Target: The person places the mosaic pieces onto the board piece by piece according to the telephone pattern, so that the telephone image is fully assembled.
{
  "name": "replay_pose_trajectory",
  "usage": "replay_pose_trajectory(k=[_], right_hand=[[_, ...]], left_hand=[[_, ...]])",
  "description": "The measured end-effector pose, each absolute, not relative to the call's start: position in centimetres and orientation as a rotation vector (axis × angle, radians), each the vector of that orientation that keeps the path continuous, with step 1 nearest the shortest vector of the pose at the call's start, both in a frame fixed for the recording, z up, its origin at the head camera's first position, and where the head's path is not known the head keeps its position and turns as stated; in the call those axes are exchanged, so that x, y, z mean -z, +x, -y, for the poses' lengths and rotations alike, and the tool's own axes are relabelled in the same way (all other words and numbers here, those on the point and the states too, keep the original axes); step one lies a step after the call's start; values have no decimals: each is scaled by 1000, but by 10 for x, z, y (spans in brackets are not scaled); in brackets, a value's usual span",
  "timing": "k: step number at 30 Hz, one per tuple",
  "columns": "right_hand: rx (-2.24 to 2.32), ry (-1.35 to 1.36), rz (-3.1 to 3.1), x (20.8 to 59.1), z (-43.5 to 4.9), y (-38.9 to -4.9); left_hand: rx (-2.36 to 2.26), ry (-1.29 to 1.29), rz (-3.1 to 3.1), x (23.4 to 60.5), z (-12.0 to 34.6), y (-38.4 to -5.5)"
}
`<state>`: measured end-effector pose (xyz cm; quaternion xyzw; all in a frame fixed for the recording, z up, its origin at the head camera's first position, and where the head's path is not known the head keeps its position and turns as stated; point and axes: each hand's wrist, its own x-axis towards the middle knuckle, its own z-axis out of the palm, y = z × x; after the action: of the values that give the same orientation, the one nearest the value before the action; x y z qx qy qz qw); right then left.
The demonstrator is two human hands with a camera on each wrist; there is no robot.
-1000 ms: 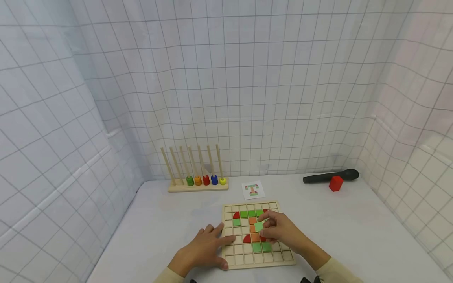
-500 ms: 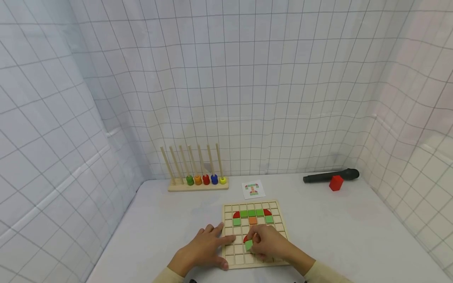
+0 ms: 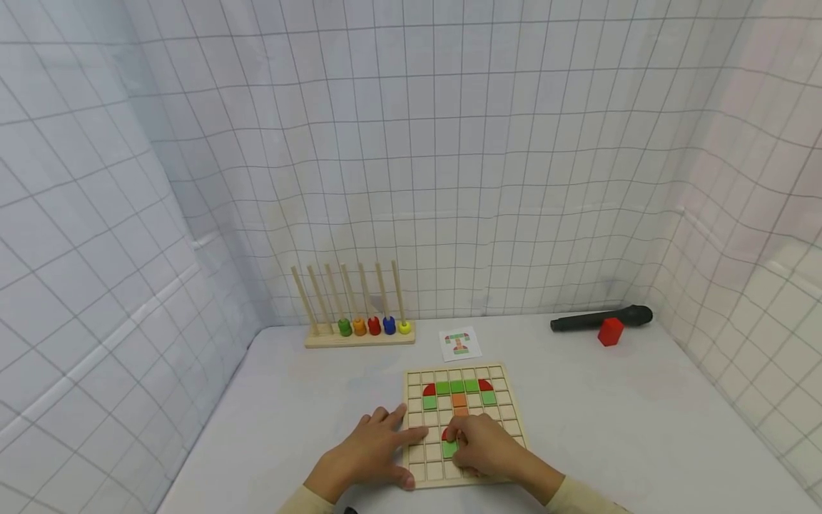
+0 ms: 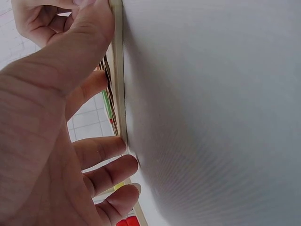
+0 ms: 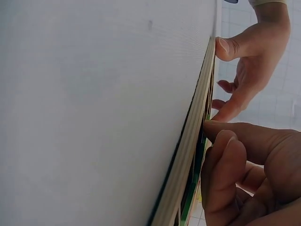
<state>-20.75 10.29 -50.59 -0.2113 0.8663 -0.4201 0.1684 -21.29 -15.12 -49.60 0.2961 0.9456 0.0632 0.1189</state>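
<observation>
A wooden grid board [image 3: 433, 471] lies on the table with red quarter-round, green and orange tiles in its cells. My left hand [image 3: 372, 453] rests with spread fingers on the board's left edge and the table beside it. Over the lower middle cells, my right hand [image 3: 488, 446] holds a green square tile [image 3: 449, 450] between thumb and fingers, down at its cell. In the right wrist view the thumb meets the board's surface and the other fingers are curled. A red tile [image 3: 445, 434] peeks out above the green one. My right hand hides the cells under it.
Behind the board lies a small pattern card [image 3: 459, 344]. A wooden peg stand [image 3: 359, 341] with coloured beads is at the back left. Towards the back right are a black microphone [image 3: 597, 320] and a red block [image 3: 610, 332].
My right hand has moved left and down with the green tile, which now sits flat at a lower cell rather than above the board's middle. My left hand stays put.
</observation>
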Motion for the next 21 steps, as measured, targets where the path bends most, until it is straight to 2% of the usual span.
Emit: replay_pose_trajectory(k=[11, 21], right_hand=[[1290, -608, -2446, 501, -122, -212], [1507, -599, -2253, 489, -165, -223]], left_hand=[[-176, 888, -2782, 497, 152, -212], [-178, 849, -2757, 498, 152, -213]])
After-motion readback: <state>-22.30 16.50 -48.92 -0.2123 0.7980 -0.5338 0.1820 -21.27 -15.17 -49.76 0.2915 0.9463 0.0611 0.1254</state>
